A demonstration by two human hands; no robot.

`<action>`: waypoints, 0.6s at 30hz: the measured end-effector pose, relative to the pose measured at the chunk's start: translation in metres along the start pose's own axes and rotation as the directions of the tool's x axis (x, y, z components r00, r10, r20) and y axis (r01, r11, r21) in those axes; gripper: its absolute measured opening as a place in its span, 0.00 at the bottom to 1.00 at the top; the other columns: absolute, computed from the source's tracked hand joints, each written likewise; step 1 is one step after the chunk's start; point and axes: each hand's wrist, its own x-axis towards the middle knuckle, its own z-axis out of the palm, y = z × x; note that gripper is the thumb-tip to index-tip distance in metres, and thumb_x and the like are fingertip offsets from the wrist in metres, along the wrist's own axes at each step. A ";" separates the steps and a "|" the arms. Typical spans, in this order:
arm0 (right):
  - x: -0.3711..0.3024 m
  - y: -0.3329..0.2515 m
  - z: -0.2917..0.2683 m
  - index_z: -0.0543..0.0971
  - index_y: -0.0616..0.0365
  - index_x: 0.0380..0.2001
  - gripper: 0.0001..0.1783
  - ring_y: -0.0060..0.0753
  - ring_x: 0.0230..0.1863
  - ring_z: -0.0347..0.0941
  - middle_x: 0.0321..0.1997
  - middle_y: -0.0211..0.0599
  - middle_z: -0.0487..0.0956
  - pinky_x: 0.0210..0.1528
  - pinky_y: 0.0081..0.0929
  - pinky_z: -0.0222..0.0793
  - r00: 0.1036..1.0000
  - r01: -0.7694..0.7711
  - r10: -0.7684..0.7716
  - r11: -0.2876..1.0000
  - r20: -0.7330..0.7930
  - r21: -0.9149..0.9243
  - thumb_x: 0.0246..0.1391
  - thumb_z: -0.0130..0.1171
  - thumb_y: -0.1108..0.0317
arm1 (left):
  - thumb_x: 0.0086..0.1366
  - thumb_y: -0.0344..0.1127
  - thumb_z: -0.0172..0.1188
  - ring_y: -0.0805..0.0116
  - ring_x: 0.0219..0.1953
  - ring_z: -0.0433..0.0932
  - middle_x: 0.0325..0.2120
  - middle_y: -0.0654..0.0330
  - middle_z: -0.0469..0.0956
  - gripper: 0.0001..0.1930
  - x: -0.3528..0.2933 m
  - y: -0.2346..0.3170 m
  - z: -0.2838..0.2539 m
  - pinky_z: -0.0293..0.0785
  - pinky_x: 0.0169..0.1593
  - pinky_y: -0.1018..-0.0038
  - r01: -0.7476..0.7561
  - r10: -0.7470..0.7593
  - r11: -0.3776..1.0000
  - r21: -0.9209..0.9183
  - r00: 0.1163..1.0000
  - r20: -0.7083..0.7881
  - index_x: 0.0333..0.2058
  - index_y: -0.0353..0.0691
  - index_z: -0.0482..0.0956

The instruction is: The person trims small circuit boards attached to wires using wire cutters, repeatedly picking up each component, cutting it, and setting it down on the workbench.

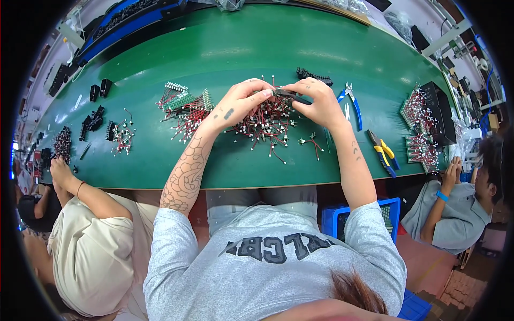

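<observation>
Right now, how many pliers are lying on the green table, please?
2: blue-handled pliers beside the right hand, yellow-and-blue pliers farther right; others may be hidden.

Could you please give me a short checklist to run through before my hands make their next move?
1. Right hand has hold of the dark tool: ok.
2. Left hand is up close to the tool's head: ok.
3. Any small part between the left fingertips is firmly gripped: cannot tell, too small and partly hidden.
4. Space beneath the hands is uncluttered: not ok, a pile of wired connectors lies there.
5. Blue-handled pliers lie apart from both hands: ok.
6. Yellow-and-blue pliers lie apart from both hands: ok.
</observation>
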 end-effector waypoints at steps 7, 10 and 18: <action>-0.002 -0.002 0.000 0.85 0.56 0.40 0.19 0.31 0.33 0.75 0.35 0.33 0.83 0.39 0.25 0.71 0.999 -0.027 0.025 0.998 0.040 0.060 0.39 0.62 0.76 | 0.72 0.43 0.50 0.78 0.25 0.65 0.23 0.68 0.72 0.15 0.001 -0.006 -0.002 0.59 0.29 0.80 -0.012 0.005 0.997 0.080 0.996 0.091 0.36 0.37 0.79; -0.002 -0.002 0.000 0.85 0.57 0.40 0.18 0.29 0.32 0.75 0.34 0.33 0.84 0.38 0.23 0.71 0.995 -0.082 0.073 0.985 0.067 0.149 0.40 0.62 0.76 | 0.72 0.43 0.50 0.79 0.24 0.64 0.23 0.69 0.71 0.15 0.003 -0.007 -0.003 0.59 0.29 0.80 -0.030 0.026 0.999 0.040 0.994 0.110 0.36 0.38 0.79; -0.003 -0.004 0.006 0.85 0.61 0.41 0.17 0.26 0.33 0.76 0.36 0.34 0.86 0.39 0.21 0.70 0.979 -0.200 0.152 0.862 0.138 0.467 0.43 0.62 0.76 | 0.73 0.41 0.50 0.86 0.23 0.61 0.22 0.73 0.68 0.13 0.001 0.001 -0.008 0.55 0.26 0.89 0.055 -0.009 0.979 -0.198 0.975 0.224 0.36 0.40 0.78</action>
